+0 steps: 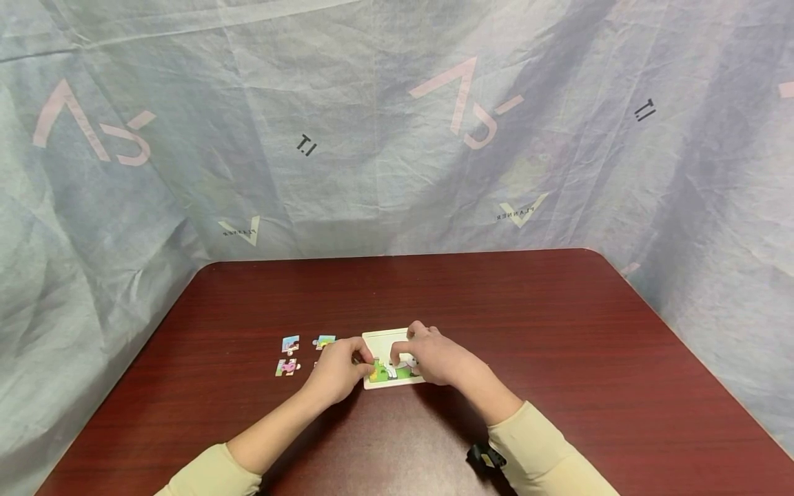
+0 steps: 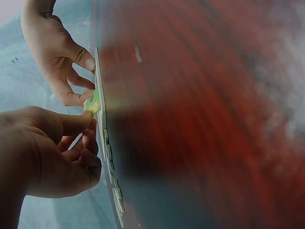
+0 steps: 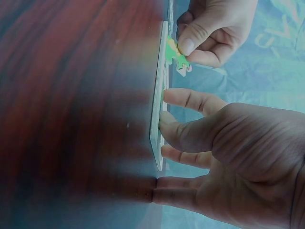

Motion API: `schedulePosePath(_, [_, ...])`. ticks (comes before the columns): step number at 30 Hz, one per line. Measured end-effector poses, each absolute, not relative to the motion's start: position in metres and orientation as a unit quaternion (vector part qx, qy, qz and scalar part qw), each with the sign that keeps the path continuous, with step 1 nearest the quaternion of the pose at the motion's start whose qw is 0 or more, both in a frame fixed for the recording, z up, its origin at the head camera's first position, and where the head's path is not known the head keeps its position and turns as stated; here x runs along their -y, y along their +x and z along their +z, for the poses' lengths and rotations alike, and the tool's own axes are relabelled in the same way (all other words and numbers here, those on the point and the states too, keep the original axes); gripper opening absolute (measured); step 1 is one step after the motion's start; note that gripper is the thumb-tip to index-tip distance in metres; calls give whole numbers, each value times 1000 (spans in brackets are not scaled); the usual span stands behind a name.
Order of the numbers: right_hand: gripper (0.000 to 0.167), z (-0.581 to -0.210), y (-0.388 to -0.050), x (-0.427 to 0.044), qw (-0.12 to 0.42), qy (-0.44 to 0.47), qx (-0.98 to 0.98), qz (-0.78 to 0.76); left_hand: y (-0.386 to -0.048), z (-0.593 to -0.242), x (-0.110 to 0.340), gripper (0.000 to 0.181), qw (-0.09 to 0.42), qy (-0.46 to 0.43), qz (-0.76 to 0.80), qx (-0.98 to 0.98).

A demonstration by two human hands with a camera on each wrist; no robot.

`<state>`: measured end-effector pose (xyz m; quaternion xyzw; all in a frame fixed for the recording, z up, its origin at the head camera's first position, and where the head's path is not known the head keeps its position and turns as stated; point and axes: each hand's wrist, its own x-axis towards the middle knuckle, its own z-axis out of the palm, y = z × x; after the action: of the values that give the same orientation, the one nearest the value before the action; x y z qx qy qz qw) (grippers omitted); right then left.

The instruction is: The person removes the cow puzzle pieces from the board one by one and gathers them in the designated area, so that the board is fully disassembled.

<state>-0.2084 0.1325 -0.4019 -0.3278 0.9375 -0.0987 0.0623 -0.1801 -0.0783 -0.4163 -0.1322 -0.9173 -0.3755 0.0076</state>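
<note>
A small light-coloured puzzle tray [image 1: 378,342] lies on the table with joined pieces showing white animal legs on green grass [image 1: 403,371] along its near side. At the tray's left edge my left hand [image 1: 337,370] pinches a green and yellow jigsaw piece [image 3: 177,56] between thumb and fingers; the piece stands tilted against the tray in both wrist views. My right hand [image 1: 439,357] spreads over the tray's right part, thumb and index finger [image 3: 190,99] touching the pieces inside. Two of its other fingers rest on the table beyond the tray. The right hand hides the tray's right side.
Left of the tray lie loose jigsaw pieces: a pink one [image 1: 287,367], a blue one [image 1: 290,344] and a blue-green one [image 1: 324,342], with another partly behind the left hand. A black object [image 1: 486,457] sits at the right sleeve. A grey cloth [image 1: 397,138] hangs behind the dark red table [image 1: 527,303].
</note>
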Motion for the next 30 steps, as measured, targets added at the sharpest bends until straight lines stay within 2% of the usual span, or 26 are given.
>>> schedulePosePath(13, [33, -403, -208, -133, 59, -331, -936, -102, -181, -417, 83, 17, 2, -107, -415, 904])
schedulePosePath(30, [37, -402, -207, -133, 61, -326, -938, -96, -177, -419, 108, 19, 21, -81, -419, 904])
